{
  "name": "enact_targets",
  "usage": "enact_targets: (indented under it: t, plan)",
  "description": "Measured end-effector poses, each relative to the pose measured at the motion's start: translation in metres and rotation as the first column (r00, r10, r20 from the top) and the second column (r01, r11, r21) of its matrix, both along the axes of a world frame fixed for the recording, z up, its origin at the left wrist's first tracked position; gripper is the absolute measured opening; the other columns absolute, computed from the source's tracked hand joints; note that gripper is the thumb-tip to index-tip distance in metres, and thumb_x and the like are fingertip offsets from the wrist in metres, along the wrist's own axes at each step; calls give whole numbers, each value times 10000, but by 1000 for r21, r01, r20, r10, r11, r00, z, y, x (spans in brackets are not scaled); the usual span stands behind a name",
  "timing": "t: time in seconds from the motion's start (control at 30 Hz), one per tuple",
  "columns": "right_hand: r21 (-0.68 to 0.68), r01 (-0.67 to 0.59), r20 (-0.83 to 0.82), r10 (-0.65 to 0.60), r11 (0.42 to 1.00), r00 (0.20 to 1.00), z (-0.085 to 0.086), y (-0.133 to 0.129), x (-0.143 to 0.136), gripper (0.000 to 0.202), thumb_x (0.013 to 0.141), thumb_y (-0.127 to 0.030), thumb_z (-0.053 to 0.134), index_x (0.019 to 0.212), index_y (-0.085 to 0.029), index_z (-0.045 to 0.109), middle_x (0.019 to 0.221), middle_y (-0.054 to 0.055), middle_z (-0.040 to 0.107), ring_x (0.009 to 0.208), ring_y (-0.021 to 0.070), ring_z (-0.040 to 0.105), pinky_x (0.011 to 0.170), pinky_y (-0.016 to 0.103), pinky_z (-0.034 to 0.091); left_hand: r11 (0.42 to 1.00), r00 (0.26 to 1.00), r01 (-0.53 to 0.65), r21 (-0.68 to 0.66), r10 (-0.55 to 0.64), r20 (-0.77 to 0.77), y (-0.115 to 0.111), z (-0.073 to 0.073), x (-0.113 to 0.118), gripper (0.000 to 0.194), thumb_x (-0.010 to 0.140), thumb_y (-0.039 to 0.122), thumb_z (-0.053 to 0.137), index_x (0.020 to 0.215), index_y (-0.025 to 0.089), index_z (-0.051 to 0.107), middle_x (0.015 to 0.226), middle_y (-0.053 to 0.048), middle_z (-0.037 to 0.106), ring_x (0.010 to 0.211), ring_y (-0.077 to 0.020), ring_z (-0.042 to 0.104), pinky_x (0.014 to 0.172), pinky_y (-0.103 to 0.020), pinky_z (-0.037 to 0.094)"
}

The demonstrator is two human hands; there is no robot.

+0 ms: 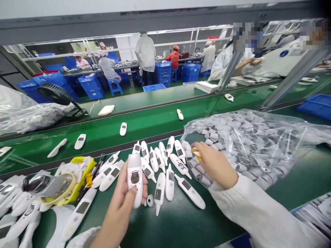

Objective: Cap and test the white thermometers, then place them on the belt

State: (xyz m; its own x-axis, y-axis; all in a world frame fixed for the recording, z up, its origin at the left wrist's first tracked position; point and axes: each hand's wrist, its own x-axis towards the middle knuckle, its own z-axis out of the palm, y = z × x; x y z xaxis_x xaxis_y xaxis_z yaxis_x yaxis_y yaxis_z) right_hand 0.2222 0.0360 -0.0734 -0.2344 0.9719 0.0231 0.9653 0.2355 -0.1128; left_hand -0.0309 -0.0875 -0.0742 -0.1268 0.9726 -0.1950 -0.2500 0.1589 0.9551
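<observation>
My left hand [126,196] is closed around a white ear thermometer [139,193], held upright with a grey cap over its top and a dark round recess facing me. At the mouth of a clear plastic bag [289,137], my right hand [213,163] has its fingers bent; a bit of yellow shows at the fingertips. What they grip is hidden. Many grey-white caps [248,144] fill that bag. Several more thermometers [169,182] with narrow bare tips lie on the green table [181,224] between my hands. A small grey ring-like part [150,200] lies beside my left fingers.
Thermometers lie spaced along a green conveyor belt [150,120] beyond the table. At left are a yellow tray [85,175], a tape roll [59,189] and piled thermometers [15,203]. A black fan [55,94] stands behind the belt. Metal posts [294,79] rise at right; co-workers sit further back.
</observation>
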Motion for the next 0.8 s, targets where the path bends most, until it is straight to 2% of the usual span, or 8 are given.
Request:
enact_targets:
  t: [0.07,0.3,0.4,0.43,0.5,0.6,0.7,0.8]
  plan:
    - [6,80,146,-80,997,986,-14,17,15,412,839,47,419,1180,-115,585,1037,119,627,843,225,649,539,282,320,1000,1000,8,15,-8,-5,4,3,-3,698,959,255,478,1562,344,139,1062,-42,611,694,-121,546,653,-256,507]
    - [-11,-5,136,7,1000,991,-53,40,26,403,876,5,422,1214,-151,574,1067,114,596,763,180,634,523,269,290,995,995,98,27,-97,-38,18,6,7,695,961,217,402,1573,308,84,955,-31,599,661,-126,541,640,-264,496]
    - [10,-28,106,27,1000,994,-60,41,28,350,878,7,389,1124,-150,583,1060,120,592,783,203,631,514,284,284,994,956,111,24,-100,-275,28,9,10,696,977,287,418,1583,303,74,983,-52,613,737,-160,579,709,-295,514]
    - [18,-35,90,34,999,995,-62,42,29,333,869,7,405,1106,-151,577,1060,114,597,805,208,635,516,283,296,994,905,102,32,-80,-419,31,11,10,687,981,326,441,1582,318,108,1044,-68,616,805,-178,595,757,-312,518]
    - [32,-44,54,42,999,998,-66,43,33,312,853,3,445,1095,-157,558,1066,102,613,872,219,648,536,278,339,991,708,85,103,13,-706,38,14,11,670,968,374,506,1565,358,200,1145,-84,597,911,-206,594,813,-330,511]
    - [48,-34,4,34,998,999,-72,45,38,296,864,-26,448,1116,-159,531,1062,96,654,889,234,669,573,284,397,938,392,139,318,243,-887,47,17,15,681,958,308,550,1549,388,220,1172,-76,564,976,-215,581,815,-317,501]
    - [51,-32,-45,34,998,998,-75,46,42,293,884,-64,423,1144,-158,519,1063,104,688,821,243,690,582,308,441,884,274,224,410,347,-897,64,16,18,636,975,218,495,1545,324,234,1224,-94,527,1122,-232,556,905,-334,485]
    - [77,-41,-118,50,996,992,-76,47,44,352,875,-82,413,1198,-169,522,1188,110,675,892,255,705,639,327,508,945,223,216,244,196,-955,103,7,9,518,975,173,463,1482,236,376,1257,-112,516,1140,-230,561,952,-357,480]
